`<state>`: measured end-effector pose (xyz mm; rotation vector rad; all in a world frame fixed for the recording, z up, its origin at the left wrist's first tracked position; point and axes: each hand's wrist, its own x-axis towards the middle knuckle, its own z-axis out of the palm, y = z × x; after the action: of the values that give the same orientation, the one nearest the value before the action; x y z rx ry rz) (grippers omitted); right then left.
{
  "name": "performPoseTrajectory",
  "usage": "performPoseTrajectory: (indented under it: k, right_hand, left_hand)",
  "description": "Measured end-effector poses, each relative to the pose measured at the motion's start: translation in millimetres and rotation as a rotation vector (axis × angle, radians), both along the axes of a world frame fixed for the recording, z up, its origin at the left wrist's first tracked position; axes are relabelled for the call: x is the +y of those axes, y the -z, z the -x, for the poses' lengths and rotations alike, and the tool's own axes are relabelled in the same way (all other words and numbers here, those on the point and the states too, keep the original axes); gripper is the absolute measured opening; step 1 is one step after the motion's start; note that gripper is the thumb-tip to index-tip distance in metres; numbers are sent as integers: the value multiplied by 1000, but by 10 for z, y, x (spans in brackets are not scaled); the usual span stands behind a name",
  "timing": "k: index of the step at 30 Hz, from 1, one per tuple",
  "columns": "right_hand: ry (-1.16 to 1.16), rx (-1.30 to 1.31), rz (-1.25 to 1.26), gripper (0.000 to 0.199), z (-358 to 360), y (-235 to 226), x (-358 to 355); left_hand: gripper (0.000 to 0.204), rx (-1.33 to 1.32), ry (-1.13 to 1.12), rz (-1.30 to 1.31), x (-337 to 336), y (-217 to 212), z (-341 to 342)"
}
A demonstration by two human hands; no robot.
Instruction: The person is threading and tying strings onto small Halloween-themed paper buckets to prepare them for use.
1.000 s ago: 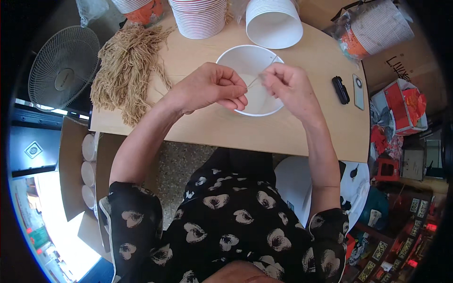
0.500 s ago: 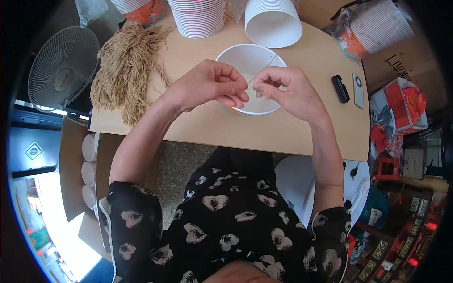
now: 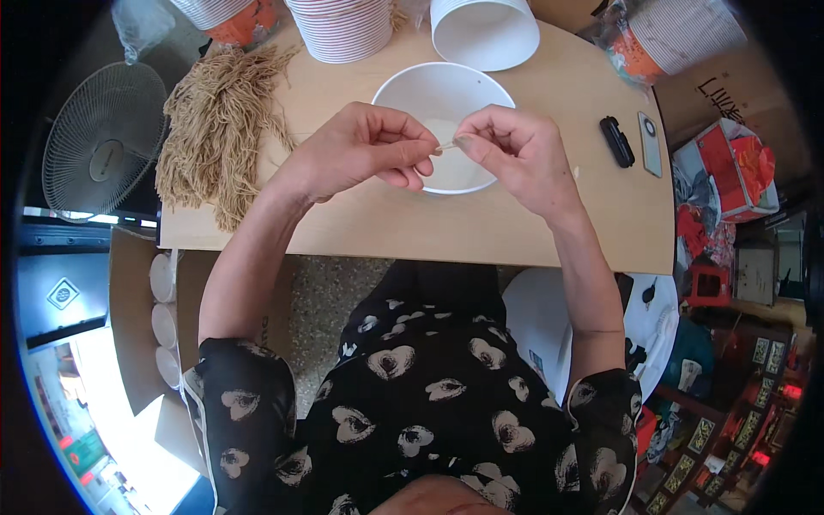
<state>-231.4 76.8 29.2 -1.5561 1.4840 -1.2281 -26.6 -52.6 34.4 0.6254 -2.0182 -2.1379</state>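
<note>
Over a round white paper tub (image 3: 405, 84), both my hands are raised close together, pinching a short, thin, pale string (image 3: 444, 146). My left hand (image 3: 369, 148) has thumb and forefinger closed on one end, the other fingers curled loosely below. Thumb and fingertips of my right hand (image 3: 518, 154) grip the string from the other side. Only a small stretch of it shows between the fingertips. The tub below stands on the table with its mouth up, partly hidden by my hands.
A heap of tan twine strands (image 3: 219, 129) lies at the left of the table (image 3: 360, 227). Stacked white tubs (image 3: 339, 26) and a tipped tub (image 3: 487, 33) stand behind. A black case (image 3: 616, 142) and a phone (image 3: 650, 144) lie at right; a fan (image 3: 105, 142) is far left.
My fingertips have shifted slightly left and up, and the string's free tail above my right hand no longer shows. The whole view has tilted a little.
</note>
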Motion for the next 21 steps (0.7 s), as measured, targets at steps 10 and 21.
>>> performPoseTrajectory:
  k: [10, 21]
  right_hand:
    - [61, -191, 137, 8, -83, 106, 31]
    - [148, -166, 129, 12, -101, 84, 72]
  left_hand:
    - [22, -37, -15, -5, 118, -25, 4]
    - [25, 4, -16, 71, 136, 39, -14]
